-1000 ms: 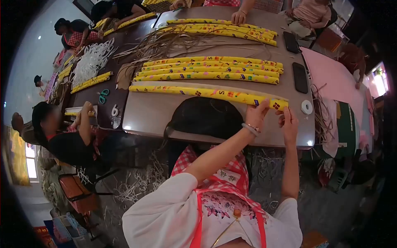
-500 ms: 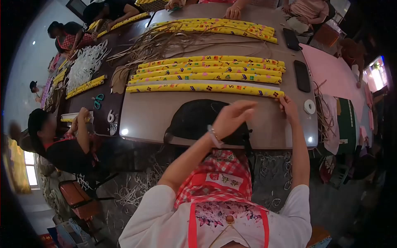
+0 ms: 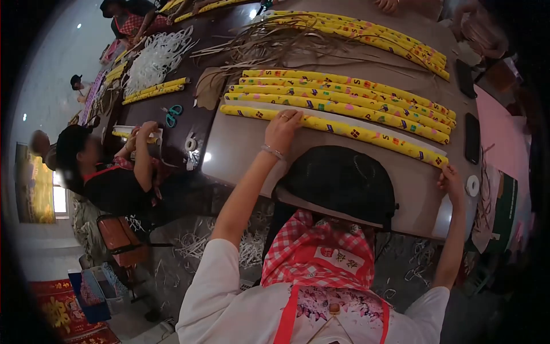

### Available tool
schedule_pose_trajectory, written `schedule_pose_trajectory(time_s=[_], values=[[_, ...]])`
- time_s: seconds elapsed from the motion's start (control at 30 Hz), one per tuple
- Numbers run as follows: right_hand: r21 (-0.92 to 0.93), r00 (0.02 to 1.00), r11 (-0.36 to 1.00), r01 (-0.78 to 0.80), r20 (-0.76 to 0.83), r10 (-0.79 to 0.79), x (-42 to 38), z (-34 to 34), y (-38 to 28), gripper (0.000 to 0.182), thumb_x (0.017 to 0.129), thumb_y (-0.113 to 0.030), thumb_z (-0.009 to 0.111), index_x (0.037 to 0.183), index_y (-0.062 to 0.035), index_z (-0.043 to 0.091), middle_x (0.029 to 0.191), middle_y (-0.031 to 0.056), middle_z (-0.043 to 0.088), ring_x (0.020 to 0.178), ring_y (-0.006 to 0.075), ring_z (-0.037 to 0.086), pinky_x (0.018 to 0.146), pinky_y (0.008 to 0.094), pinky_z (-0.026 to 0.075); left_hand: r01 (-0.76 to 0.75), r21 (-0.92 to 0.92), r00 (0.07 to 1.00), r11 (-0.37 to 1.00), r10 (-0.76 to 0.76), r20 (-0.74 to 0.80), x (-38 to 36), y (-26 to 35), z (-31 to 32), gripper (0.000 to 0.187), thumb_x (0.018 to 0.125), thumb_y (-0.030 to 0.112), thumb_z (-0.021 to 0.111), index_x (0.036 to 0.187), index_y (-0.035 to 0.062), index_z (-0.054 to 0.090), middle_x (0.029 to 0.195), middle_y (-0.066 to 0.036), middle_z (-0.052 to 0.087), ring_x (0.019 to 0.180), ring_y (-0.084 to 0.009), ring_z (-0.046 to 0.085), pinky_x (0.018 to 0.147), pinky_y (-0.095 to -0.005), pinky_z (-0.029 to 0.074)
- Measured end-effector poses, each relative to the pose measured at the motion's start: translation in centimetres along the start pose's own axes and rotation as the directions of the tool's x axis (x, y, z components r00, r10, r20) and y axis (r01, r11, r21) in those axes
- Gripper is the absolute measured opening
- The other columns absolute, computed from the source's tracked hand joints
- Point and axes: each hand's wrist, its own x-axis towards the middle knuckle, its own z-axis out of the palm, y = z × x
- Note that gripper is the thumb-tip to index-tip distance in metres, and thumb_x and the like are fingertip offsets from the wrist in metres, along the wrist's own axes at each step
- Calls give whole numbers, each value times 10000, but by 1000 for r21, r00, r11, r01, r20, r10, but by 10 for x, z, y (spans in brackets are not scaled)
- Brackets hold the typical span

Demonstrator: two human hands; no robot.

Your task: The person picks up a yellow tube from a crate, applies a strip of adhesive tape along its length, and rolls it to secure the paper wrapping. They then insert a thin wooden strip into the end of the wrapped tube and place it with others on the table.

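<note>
A yellow printed paper roll [image 3: 355, 133] lies nearest me on the table, with a white strip showing along its far side. My left hand [image 3: 283, 132] is on this roll left of its middle, fingers closed over it. At the roll's right end, my right hand [image 3: 451, 182] pinches the tip between thumb and fingers. Several matching yellow rolls [image 3: 344, 103] lie side by side just beyond it. A black rounded cloth item [image 3: 338, 180] rests at the table's near edge, between my arms.
Phones [image 3: 472, 137] and a white tape roll [image 3: 472, 186] lie on the right. Brown strips [image 3: 275, 49] and more yellow rolls [image 3: 372, 40] are farther back. Left are teal scissors [image 3: 172, 116], white strips [image 3: 160, 60] and a seated person [image 3: 114, 172] handling a roll.
My left hand has come down from the air onto the nearest roll, left of its middle. My right hand still holds the right end. The view has turned.
</note>
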Motion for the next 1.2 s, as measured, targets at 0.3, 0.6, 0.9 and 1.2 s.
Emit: schedule_pose_trajectory(time_s=[0.3,0.6,0.9,1.2], values=[[123,1000,992,15,23,-18,-12,3,2,377,918,-425,528,1051,-75,569,711,5,583,495,81,533,418,217,369,69,-48,997,996,-68,31,-6,10,-9,386,669,-8,692,1042,85,655,1059,-83,624,963,-287,593,807,-380,490],[160,1000,987,27,-1,-27,-26,9,2,325,919,-399,539,940,-77,580,733,7,630,458,54,510,411,198,367,19,-28,998,999,-17,64,-13,16,-14,393,657,57,717,1044,78,649,988,-75,602,897,-282,574,786,-384,469],[134,994,987,84,-80,-74,-24,6,3,394,922,-410,525,1096,-59,566,740,18,623,471,60,521,412,196,380,62,-61,996,996,-58,65,-13,28,-2,363,654,73,725,1010,110,664,963,-71,598,907,-278,565,772,-378,471],[223,992,975,21,-123,7,-14,-4,20,380,896,-398,574,1103,-80,548,773,32,624,499,82,511,430,209,372,41,-32,997,999,-39,59,-21,34,-10,389,676,70,719,1055,92,636,1022,-93,596,961,-298,556,815,-390,474]])
